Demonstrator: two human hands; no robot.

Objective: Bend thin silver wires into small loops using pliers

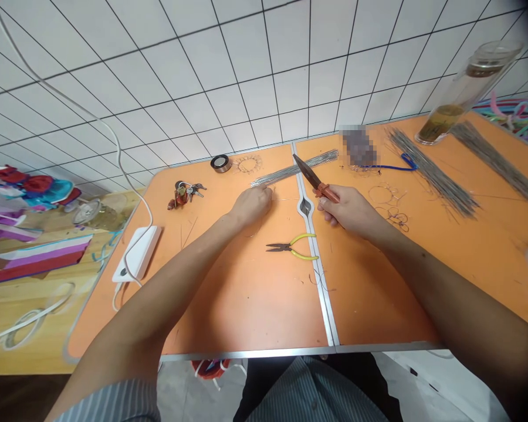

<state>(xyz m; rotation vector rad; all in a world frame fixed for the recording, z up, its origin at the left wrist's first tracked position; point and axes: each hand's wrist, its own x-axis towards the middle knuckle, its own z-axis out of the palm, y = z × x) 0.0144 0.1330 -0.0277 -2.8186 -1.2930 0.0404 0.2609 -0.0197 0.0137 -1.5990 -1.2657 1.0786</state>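
My left hand (255, 206) is curled, with its fingertips close to the end of a bundle of thin steel wires (294, 167). Whether it pinches a fine wire is too small to tell. My right hand (347, 211) grips long-nose pliers with orange-red handles (325, 190), their dark jaws pointing up and left over the table's centre seam. Yellow-handled pliers (290, 247) lie on the orange folding table (246, 305) below and between my hands. Small wire rings (385, 196) lie to the right of my right hand.
Further wire bundles (431, 173) and a blue twisted wire (400, 167) lie at right, below a glass bottle (464, 94). A tape roll (221, 163), keys (187, 193) and a white power strip (136, 253) sit at left. Colourful craft materials (35, 258) lie beyond the table's left edge.
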